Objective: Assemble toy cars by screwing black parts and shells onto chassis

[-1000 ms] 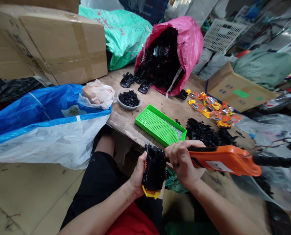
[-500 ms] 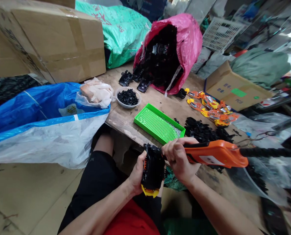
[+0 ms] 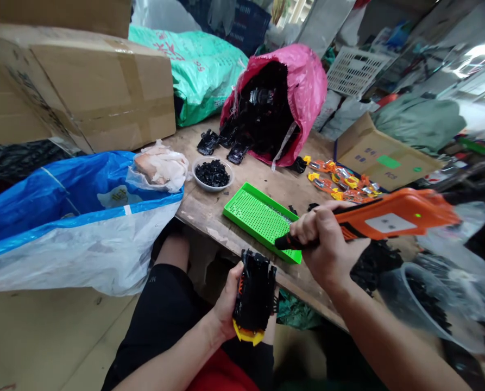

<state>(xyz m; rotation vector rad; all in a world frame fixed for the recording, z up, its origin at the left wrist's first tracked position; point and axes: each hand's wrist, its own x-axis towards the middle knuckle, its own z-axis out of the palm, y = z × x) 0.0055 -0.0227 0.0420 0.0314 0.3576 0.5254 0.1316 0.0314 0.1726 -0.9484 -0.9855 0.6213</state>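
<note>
My left hand [image 3: 227, 301] grips a black plastic part with a yellow end [image 3: 254, 296] over my lap, just off the table edge. In my right hand [image 3: 323, 244] is an orange electric screwdriver [image 3: 392, 217], its black tip pointing left over the near right corner of a green perforated tray [image 3: 246, 220]. The tool and the black part are apart. Small metal pieces lie in the tray. Behind it stands a bowl of small black pieces [image 3: 212, 174].
A pink sack [image 3: 307, 81] spills black parts onto the table. Orange and yellow parts [image 3: 344, 179] lie at the right, near a cardboard box [image 3: 384, 157]. A blue and white sack [image 3: 83, 239] hangs at the left, and a clear tub [image 3: 425, 304] stands at the right.
My right hand has lifted the screwdriver away from the black part, up and to the right, over the tray's corner. The left hand still holds the part, slightly lower in view.
</note>
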